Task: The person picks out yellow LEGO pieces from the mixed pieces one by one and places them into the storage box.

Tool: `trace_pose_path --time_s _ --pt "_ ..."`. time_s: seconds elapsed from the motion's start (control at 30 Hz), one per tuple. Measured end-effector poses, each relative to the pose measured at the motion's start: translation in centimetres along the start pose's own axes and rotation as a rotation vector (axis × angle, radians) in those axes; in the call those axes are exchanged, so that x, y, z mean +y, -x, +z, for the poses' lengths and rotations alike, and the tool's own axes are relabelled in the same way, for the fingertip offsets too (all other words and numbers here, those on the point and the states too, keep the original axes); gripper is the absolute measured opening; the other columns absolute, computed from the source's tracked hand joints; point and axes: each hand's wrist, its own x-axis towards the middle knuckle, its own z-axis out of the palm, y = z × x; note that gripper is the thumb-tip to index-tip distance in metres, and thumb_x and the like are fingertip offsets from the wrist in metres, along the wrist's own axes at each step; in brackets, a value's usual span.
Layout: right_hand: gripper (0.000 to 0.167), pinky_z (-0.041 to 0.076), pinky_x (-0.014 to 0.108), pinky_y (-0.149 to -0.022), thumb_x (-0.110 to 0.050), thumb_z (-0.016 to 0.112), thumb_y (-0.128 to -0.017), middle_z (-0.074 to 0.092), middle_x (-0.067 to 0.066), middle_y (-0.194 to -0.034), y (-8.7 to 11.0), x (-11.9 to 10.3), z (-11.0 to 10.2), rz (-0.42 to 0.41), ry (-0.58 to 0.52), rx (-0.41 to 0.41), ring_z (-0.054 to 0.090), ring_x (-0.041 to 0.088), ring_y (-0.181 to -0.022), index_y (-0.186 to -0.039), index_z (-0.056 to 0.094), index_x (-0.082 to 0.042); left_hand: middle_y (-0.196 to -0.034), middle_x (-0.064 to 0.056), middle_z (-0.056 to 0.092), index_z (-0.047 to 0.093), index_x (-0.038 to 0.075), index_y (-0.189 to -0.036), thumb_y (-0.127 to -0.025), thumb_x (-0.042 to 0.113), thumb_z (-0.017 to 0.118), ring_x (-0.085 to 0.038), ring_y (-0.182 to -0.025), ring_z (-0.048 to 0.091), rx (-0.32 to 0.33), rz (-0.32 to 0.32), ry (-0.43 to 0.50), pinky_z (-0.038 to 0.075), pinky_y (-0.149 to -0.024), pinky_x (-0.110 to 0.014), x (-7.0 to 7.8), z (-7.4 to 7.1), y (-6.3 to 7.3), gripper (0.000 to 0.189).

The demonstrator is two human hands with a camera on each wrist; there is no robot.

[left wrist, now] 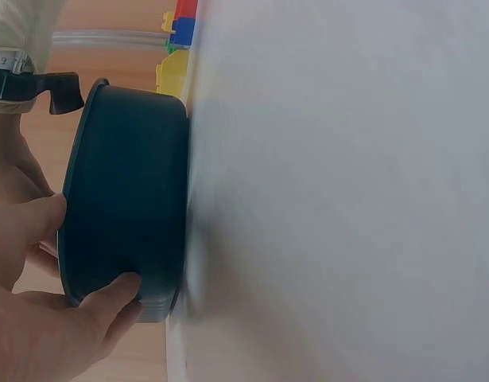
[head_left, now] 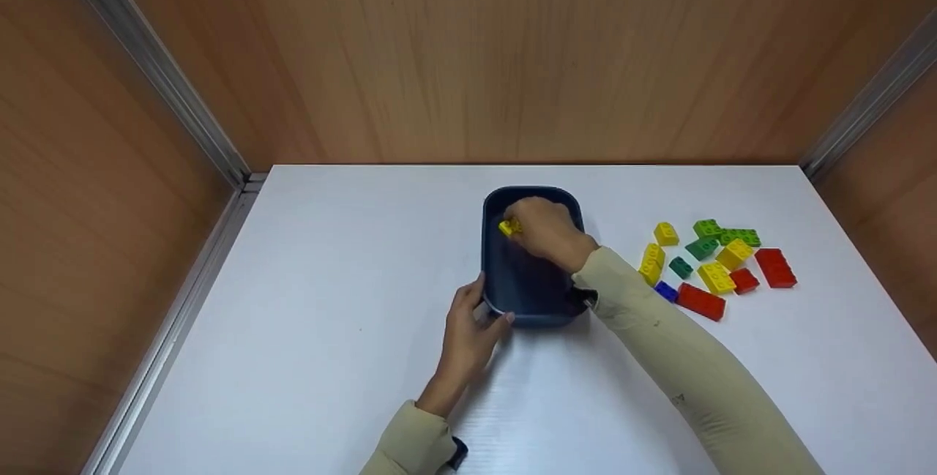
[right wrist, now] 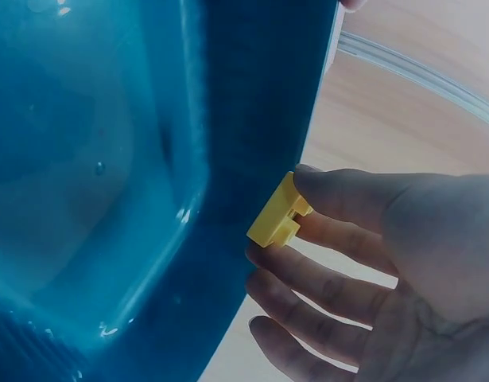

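Note:
A dark blue tub (head_left: pixel 531 288) with rounded corners stands on the white table. My right hand (head_left: pixel 543 230) is over its far part and pinches a small yellow toy brick (right wrist: pixel 276 211) between thumb and fingertips; studs show on the brick's side in the right wrist view. At the near left corner of the tub, my left hand (head_left: pixel 466 336) grips the rim and wall, with its thumb at the near edge. The left wrist view shows that hand's fingers (left wrist: pixel 109 302) against the outer wall. In the right wrist view the visible tub floor shows no bricks.
To the right of the tub lie several loose toy bricks: yellow (head_left: pixel 716 278), red (head_left: pixel 700 301), green (head_left: pixel 708 228) and a blue one (head_left: pixel 666 291). Wooden panels (head_left: pixel 512 58) stand behind the table and at both sides. The right sleeve (head_left: pixel 681 358) passes close by the bricks.

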Motion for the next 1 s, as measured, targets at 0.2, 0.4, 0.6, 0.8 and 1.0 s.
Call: trace_pose_path --time_s 0.2,0.4,0.6,0.8,1.0 --pt "0.033 0.061 0.05 -0.095 -0.012 0.075 -0.1 0.073 0.016 -0.129 -0.6 -0.1 0.3 0.003 -0.007 -0.023 0.071 0.031 -0.11 -0.131 0.074 -0.002 -0.149 -0.026 0.048 0.033 -0.01 -0.159 -0.096 0.005 0.078 -0.04 -0.144 0.048 0.005 0.011 -0.006 0.049 -0.115 -0.045 0.0 0.0 -0.1 0.079" --pt "0.034 0.061 0.049 -0.093 -0.014 0.073 -0.101 0.073 0.016 -0.129 -1.1 -0.1 0.9 0.012 0.007 -0.036 0.071 0.03 -0.109 -0.132 0.073 -0.002 -0.149 -0.026 0.049 0.034 -0.011 -0.159 -0.096 0.004 0.078 -0.039 -0.144 0.049 0.01 0.021 -0.022 0.046 -0.117 -0.047 0.1 0.1 -0.3 0.078" --pt "0.033 0.061 0.05 -0.092 -0.013 0.072 -0.101 0.074 0.017 -0.125 -1.6 -0.5 1.2 0.05 0.041 -0.077 0.071 0.031 -0.103 -0.131 0.073 -0.002 -0.148 -0.025 0.05 0.036 -0.011 -0.158 -0.095 0.005 0.079 -0.04 -0.144 0.049 0.017 0.021 -0.032 0.043 -0.119 -0.051 0.0 0.0 -0.2 0.078" --pt "0.023 0.061 0.054 -0.091 -0.012 0.073 -0.099 0.076 0.017 -0.113 -2.2 -0.8 1.6 0.057 0.128 -0.108 0.073 0.033 -0.101 -0.121 0.077 -0.004 -0.149 -0.025 0.049 0.035 -0.011 -0.159 -0.096 0.008 0.078 -0.04 -0.145 0.048 0.014 0.009 -0.034 0.041 -0.12 -0.051 -0.1 0.1 -0.1 0.078" --pt "0.011 0.059 0.054 -0.09 -0.007 0.068 -0.1 0.074 0.017 -0.102 -2.5 -0.4 2.0 0.074 0.136 -0.136 0.068 0.031 -0.089 -0.106 0.073 -0.001 -0.15 -0.024 0.049 0.034 -0.011 -0.159 -0.096 0.007 0.078 -0.039 -0.145 0.048 0.01 0.005 -0.033 0.042 -0.12 -0.051 0.0 0.1 0.0 0.078"
